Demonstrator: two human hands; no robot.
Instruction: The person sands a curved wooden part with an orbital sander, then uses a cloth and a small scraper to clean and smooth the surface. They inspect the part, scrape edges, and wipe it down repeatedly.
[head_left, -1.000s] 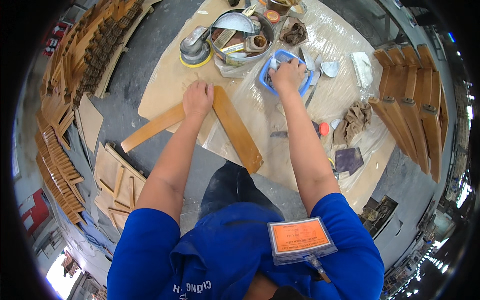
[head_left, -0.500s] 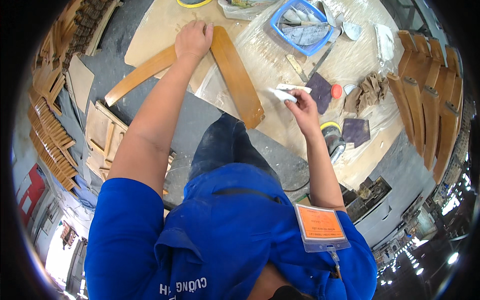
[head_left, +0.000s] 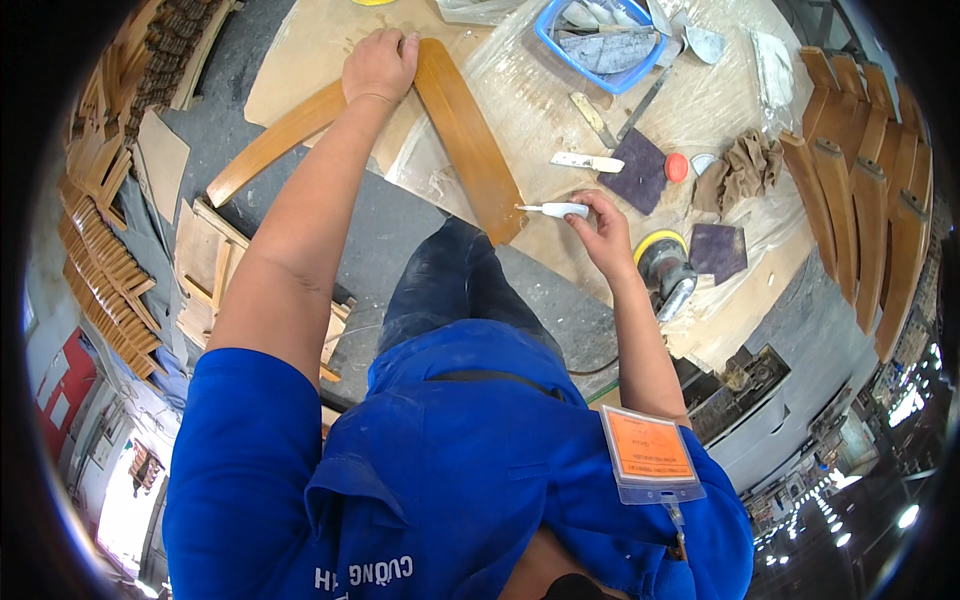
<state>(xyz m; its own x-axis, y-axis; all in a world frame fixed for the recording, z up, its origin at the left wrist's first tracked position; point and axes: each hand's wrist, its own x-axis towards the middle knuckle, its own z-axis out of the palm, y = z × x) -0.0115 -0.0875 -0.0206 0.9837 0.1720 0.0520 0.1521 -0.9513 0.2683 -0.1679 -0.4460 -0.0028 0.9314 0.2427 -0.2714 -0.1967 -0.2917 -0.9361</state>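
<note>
While the left hand (head_left: 380, 65) grasps the angled wooden piece (head_left: 465, 130), the right hand (head_left: 602, 228) pinches a white-handled tool (head_left: 566, 210) at that piece's near end.

Diffuse, even light falls about the right hand (head_left: 598, 230); pale glints streak the film (head_left: 530, 120) beyond it. Far leftward, an opening (head_left: 124, 508) is overexposed. Fisheye distortion bends the outer edges.

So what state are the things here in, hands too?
Left hand: on the angled wooden piece, grip unclear
Angled wooden piece: one leg overhanging the table
Right hand: holding the white-handled tool
White-handled tool: tip at the wood's end
Blue basket: open, holding tools
Orbital sander: set down, unheld
Brown paper or cloth: crumpled
Purple sheets: lying loose
</note>
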